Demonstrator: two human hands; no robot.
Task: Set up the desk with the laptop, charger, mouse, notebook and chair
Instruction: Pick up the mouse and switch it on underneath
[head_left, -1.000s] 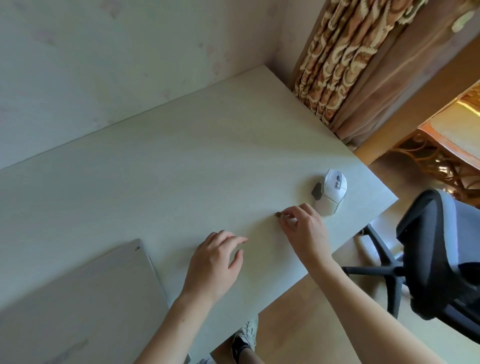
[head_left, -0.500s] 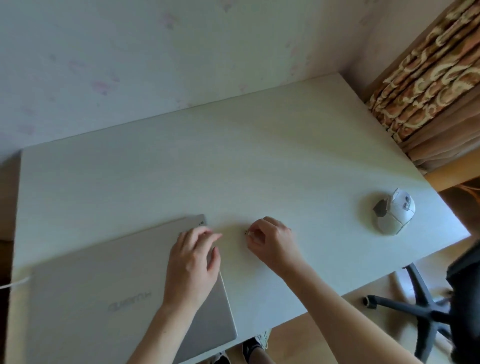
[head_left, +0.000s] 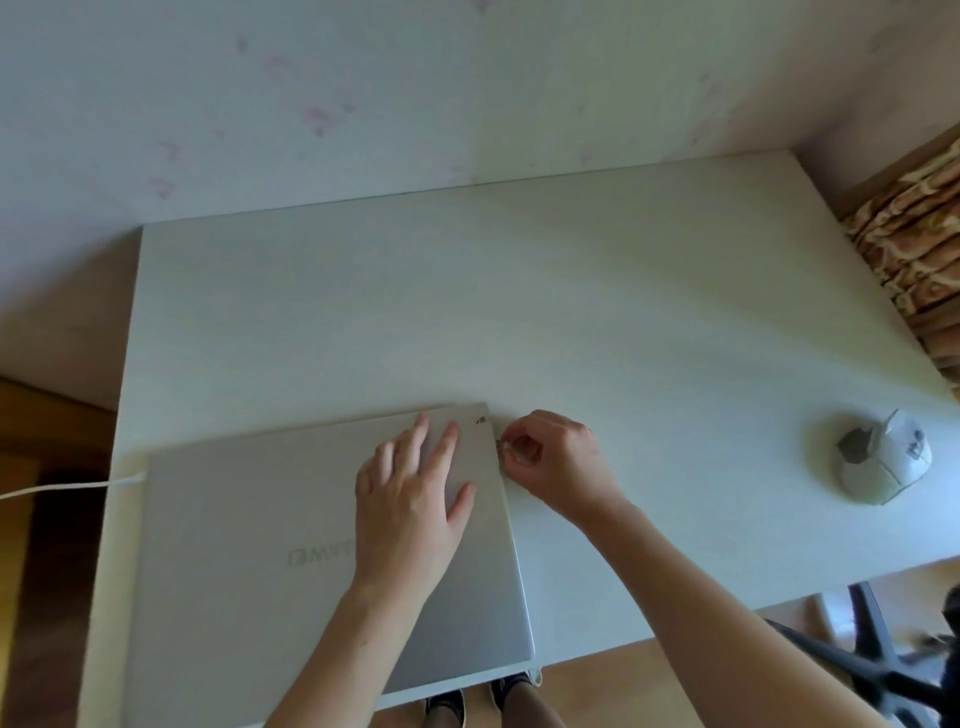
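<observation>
R fingertips (head_left: 511, 451) pinching small plug (head_left: 501, 445) against laptop (head_left: 260, 545) R edge, near far corner. R hand (head_left: 550, 457) curled. L hand (head_left: 410, 499) flat on closed lid, fingers spread. White cable (head_left: 67, 486) at laptop's 9 o'clock side. Mouse (head_left: 883, 462) on desk (head_left: 519, 312) at 3 o'clock, well apart. Chair base (head_left: 872, 670) at 4 o'clock.

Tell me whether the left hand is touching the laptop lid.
Touching. In the head view the left hand lies flat, palm down, on the closed laptop near its right edge, fingers spread on the lid with no gap showing under them.
</observation>
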